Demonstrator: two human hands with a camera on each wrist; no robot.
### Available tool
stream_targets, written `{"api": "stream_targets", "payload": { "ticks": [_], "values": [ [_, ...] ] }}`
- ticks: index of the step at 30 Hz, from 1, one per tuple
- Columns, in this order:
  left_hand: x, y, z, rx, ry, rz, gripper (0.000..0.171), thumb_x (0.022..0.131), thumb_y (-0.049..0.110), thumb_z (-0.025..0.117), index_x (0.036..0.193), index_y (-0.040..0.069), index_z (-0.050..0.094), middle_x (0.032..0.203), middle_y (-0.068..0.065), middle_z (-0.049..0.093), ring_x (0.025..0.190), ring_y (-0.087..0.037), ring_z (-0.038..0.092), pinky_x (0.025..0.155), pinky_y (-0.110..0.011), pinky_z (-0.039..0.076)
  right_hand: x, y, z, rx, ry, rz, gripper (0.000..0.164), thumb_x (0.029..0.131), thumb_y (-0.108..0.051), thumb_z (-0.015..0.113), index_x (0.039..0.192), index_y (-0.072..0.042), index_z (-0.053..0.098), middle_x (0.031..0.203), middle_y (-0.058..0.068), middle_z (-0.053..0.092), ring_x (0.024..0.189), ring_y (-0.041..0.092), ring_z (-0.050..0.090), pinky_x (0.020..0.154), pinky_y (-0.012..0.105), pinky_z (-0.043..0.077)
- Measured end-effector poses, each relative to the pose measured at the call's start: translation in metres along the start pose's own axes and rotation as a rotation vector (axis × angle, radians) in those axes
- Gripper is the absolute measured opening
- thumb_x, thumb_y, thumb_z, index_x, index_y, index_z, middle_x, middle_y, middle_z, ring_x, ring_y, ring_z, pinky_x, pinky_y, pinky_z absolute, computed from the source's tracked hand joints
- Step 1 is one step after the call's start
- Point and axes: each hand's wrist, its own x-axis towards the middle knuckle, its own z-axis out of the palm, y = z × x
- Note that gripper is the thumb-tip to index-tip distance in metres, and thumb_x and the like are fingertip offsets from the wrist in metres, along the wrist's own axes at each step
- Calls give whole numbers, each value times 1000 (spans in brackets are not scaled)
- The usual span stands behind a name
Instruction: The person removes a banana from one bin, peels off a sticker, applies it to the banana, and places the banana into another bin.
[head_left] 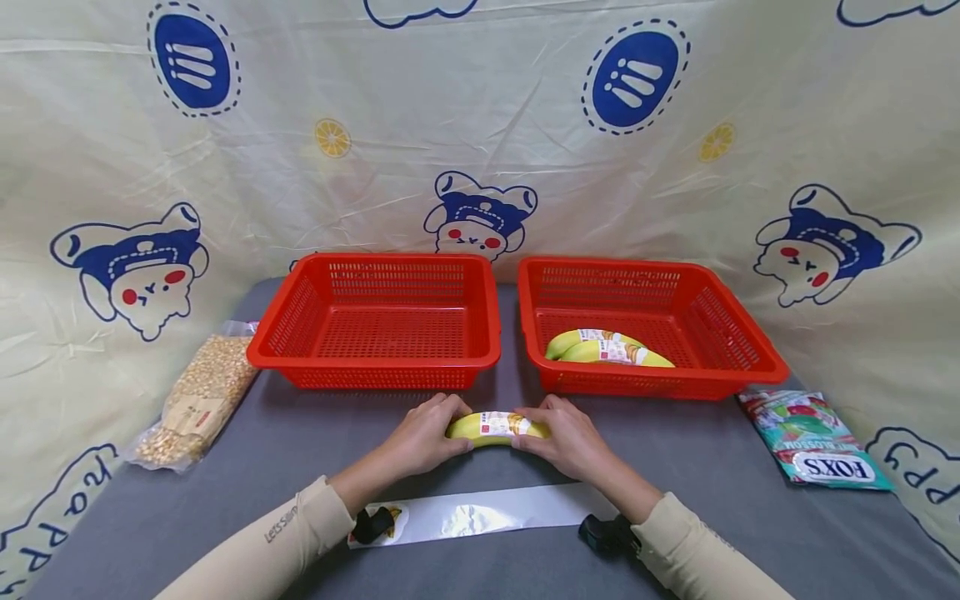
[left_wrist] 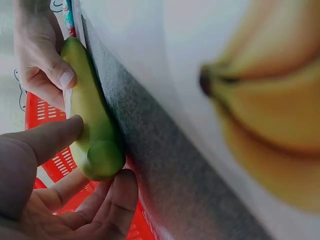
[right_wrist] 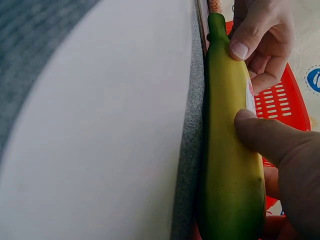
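A yellow banana with green ends (head_left: pixel 459 430) lies crosswise on the grey table in front of two baskets. Its upper side carries a white printed label (head_left: pixel 495 423). My left hand (head_left: pixel 429 435) pinches the left end between thumb and fingers. At the other end, my right hand (head_left: pixel 564 435) holds it the same way. Seen from the left wrist, the thumb presses one side of the banana (left_wrist: pixel 92 110) with fingertips under its tip. In the right wrist view, the right thumb lies along the banana (right_wrist: pixel 232 150), its other fingers partly hidden behind.
Nearer me lies a glossy white strip (head_left: pixel 487 512) with a banana picture at its left end. Behind stand a left red basket (head_left: pixel 375 363) and a right red basket (head_left: pixel 660 383) holding two labelled bananas (head_left: pixel 615 353). A kernel bag (head_left: pixel 202 400) and a FOX'S packet (head_left: pixel 817 442) flank them.
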Motion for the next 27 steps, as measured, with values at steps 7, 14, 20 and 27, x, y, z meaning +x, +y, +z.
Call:
{"api": "stream_targets", "payload": {
  "ticks": [7, 14, 20, 27],
  "values": [
    [0, 1, 0, -20, 14, 8, 30, 76, 19, 75, 101, 13, 59, 95, -2, 57, 82, -13, 51, 73, -32, 42, 0, 2, 1, 67, -16, 7, 46, 75, -36, 77, 116, -18, 68, 83, -2, 53, 74, 9, 44, 65, 24, 32],
    [0, 3, 0, -24, -6, -11, 30, 76, 18, 74, 101, 12, 60, 96, -3, 57, 82, -13, 50, 72, -30, 41, -2, 15, 1, 182, -39, -17, 42, 77, -35, 75, 115, -18, 68, 82, -4, 55, 72, 8, 45, 63, 22, 33],
    [-1, 4, -1, -26, -6, -16, 30, 76, 18, 75, 102, 12, 60, 96, -3, 57, 82, -14, 50, 72, -29, 41, -3, 33, -13, 385, -58, 135, 38, 84, -36, 69, 114, -14, 66, 100, 3, 64, 84, 15, 53, 71, 24, 43],
    [0, 3, 0, -32, -19, -35, 30, 77, 19, 75, 102, 12, 59, 97, -3, 56, 84, -15, 50, 73, -30, 42, -11, 59, -34, 602, 26, 346, 46, 90, -40, 60, 122, -6, 59, 109, 13, 64, 88, 19, 57, 77, 27, 49]
  ]
}}
